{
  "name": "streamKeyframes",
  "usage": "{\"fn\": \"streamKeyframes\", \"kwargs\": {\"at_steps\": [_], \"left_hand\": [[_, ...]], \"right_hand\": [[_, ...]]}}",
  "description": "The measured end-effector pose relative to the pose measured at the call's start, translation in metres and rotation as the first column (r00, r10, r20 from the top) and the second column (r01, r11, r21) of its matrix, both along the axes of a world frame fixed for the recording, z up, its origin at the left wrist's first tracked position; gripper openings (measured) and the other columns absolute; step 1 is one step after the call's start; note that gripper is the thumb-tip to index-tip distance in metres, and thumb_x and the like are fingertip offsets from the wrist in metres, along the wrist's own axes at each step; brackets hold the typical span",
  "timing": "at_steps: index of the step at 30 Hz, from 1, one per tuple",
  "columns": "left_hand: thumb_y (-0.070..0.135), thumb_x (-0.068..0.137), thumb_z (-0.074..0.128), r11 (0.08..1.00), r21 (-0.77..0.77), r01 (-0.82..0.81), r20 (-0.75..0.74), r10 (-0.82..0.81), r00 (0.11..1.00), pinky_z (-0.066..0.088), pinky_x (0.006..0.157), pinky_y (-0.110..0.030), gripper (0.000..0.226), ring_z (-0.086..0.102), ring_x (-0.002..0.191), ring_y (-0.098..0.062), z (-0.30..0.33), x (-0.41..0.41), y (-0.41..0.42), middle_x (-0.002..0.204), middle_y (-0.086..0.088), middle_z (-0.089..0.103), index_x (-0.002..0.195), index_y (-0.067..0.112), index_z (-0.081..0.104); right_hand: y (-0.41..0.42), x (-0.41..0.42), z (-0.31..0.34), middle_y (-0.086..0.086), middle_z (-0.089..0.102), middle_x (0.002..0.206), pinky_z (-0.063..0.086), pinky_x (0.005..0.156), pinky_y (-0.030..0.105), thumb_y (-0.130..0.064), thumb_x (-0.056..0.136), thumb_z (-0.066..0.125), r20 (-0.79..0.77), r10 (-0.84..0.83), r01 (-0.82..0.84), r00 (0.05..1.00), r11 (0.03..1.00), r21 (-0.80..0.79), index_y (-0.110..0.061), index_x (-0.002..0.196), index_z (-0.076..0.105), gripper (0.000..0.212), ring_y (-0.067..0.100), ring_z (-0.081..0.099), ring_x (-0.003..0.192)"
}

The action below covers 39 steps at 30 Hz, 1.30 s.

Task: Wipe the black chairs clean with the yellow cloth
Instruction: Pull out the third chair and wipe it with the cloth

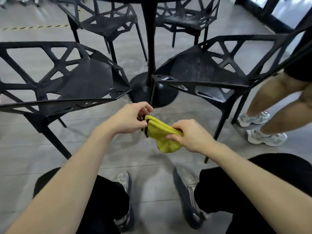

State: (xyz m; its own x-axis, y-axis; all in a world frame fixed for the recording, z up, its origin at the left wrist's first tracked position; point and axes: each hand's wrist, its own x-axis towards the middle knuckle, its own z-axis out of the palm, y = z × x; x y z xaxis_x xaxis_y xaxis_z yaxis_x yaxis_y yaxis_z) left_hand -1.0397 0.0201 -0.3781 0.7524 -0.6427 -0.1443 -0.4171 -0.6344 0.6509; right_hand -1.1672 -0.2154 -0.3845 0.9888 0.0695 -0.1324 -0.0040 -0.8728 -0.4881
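A folded yellow cloth (161,132) with a dark edge hangs between both hands, above the floor in front of my knees. My left hand (130,118) pinches its left end. My right hand (189,135) grips its right end from above. A black lattice chair (79,81) stands just ahead on the left, its seat facing me. A second black chair (202,66) stands ahead on the right. Two more black chairs (108,22) are behind the table. Neither hand touches a chair.
A black pedestal table base (143,88) stands between the two near chairs. Another person's bare legs and white sneakers (263,134) are at the right, beside the right chair. My own shoes (189,196) rest on the grey floor below.
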Motion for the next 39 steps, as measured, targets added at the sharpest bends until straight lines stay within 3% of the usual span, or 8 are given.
{"fn": "streamKeyframes", "kwargs": {"at_steps": [5, 12, 15, 19, 23, 29, 33, 39], "left_hand": [[0.025, 0.102, 0.069, 1.000, 0.019, -0.014, 0.202, 0.010, 0.979, 0.056, 0.102, -0.039, 0.023, 0.068, 0.107, -0.009, -0.006, -0.006, -0.056, 0.117, 0.011, 0.074, 0.125, 0.024, 0.070], [0.049, 0.112, 0.050, 0.978, 0.190, 0.084, 0.506, -0.171, 0.846, 0.033, 0.124, -0.043, 0.060, 0.046, 0.145, -0.032, 0.023, 0.037, -0.174, 0.153, -0.012, 0.057, 0.154, 0.007, 0.054], [0.049, 0.113, 0.038, 0.959, 0.222, 0.178, 0.449, -0.263, 0.854, 0.045, 0.104, -0.048, 0.053, 0.061, 0.117, -0.036, 0.020, 0.045, -0.212, 0.120, -0.014, 0.071, 0.121, 0.007, 0.070], [0.040, 0.116, 0.041, 0.982, 0.099, 0.159, 0.378, -0.185, 0.907, 0.041, 0.080, -0.045, 0.044, 0.056, 0.088, -0.030, 0.007, 0.036, -0.224, 0.091, -0.009, 0.061, 0.092, 0.007, 0.057], [0.051, 0.112, 0.038, 0.988, -0.025, 0.152, 0.356, -0.134, 0.925, 0.043, 0.084, -0.045, 0.054, 0.049, 0.072, -0.018, -0.005, -0.001, -0.224, 0.069, 0.000, 0.052, 0.075, 0.012, 0.049], [0.034, 0.114, 0.034, 0.986, -0.160, 0.050, 0.306, 0.002, 0.952, 0.032, 0.115, -0.047, 0.048, 0.050, 0.076, -0.008, -0.008, -0.039, -0.222, 0.060, 0.010, 0.047, 0.066, 0.027, 0.033], [0.041, 0.104, 0.030, 0.981, -0.185, 0.058, 0.287, -0.003, 0.958, 0.031, 0.115, -0.043, 0.042, 0.055, 0.082, -0.015, -0.015, -0.051, -0.204, 0.062, 0.006, 0.048, 0.067, 0.021, 0.037], [0.049, 0.104, 0.037, 0.967, -0.195, 0.162, 0.289, -0.101, 0.952, 0.033, 0.113, -0.048, 0.050, 0.056, 0.079, -0.016, -0.022, -0.070, -0.174, 0.065, -0.001, 0.054, 0.063, 0.021, 0.045]], "right_hand": [[-0.054, -0.033, 0.010, 0.009, 0.071, 0.075, 0.051, 0.064, 0.039, -0.051, 0.087, 0.073, -0.094, -0.139, 0.119, 0.986, 0.974, -0.194, -0.015, 0.083, 0.077, 0.036, 0.027, 0.063, 0.074], [-0.119, -0.089, -0.024, 0.009, 0.056, 0.058, 0.046, 0.053, 0.041, -0.045, 0.079, 0.069, -0.174, -0.300, 0.250, 0.938, 0.932, -0.264, -0.007, 0.070, 0.057, 0.041, 0.032, 0.059, 0.062], [-0.130, -0.090, -0.019, 0.005, 0.064, 0.068, 0.052, 0.057, 0.039, -0.049, 0.079, 0.066, -0.136, -0.328, 0.293, 0.935, 0.929, -0.225, -0.014, 0.074, 0.066, 0.035, 0.029, 0.065, 0.071], [-0.135, -0.089, 0.000, 0.000, 0.071, 0.082, 0.057, 0.068, 0.039, -0.049, 0.087, 0.069, -0.024, -0.433, 0.428, 0.901, 0.897, -0.112, -0.022, 0.085, 0.075, 0.027, 0.027, 0.067, 0.084], [-0.142, -0.096, 0.004, -0.001, 0.056, 0.100, 0.052, 0.079, 0.037, -0.048, 0.090, 0.073, 0.046, -0.529, 0.531, 0.847, 0.847, -0.018, -0.026, 0.089, 0.078, 0.022, 0.028, 0.062, 0.095], [-0.149, -0.118, 0.003, 0.010, 0.024, 0.174, 0.039, 0.111, 0.032, -0.040, 0.093, 0.078, 0.019, -0.573, 0.572, 0.819, 0.819, 0.054, -0.024, 0.097, 0.081, 0.017, 0.026, 0.041, 0.152], [-0.147, -0.123, -0.005, 0.009, 0.027, 0.174, 0.036, 0.112, 0.026, -0.043, 0.093, 0.079, 0.013, -0.538, 0.535, 0.843, 0.841, 0.080, -0.024, 0.114, 0.082, 0.028, 0.017, 0.033, 0.157], [-0.109, -0.137, -0.030, -0.001, 0.069, 0.139, 0.047, 0.105, 0.033, -0.051, 0.093, 0.076, 0.129, -0.552, 0.547, 0.824, 0.834, 0.075, -0.022, 0.112, 0.083, 0.035, 0.023, 0.063, 0.130]]}}
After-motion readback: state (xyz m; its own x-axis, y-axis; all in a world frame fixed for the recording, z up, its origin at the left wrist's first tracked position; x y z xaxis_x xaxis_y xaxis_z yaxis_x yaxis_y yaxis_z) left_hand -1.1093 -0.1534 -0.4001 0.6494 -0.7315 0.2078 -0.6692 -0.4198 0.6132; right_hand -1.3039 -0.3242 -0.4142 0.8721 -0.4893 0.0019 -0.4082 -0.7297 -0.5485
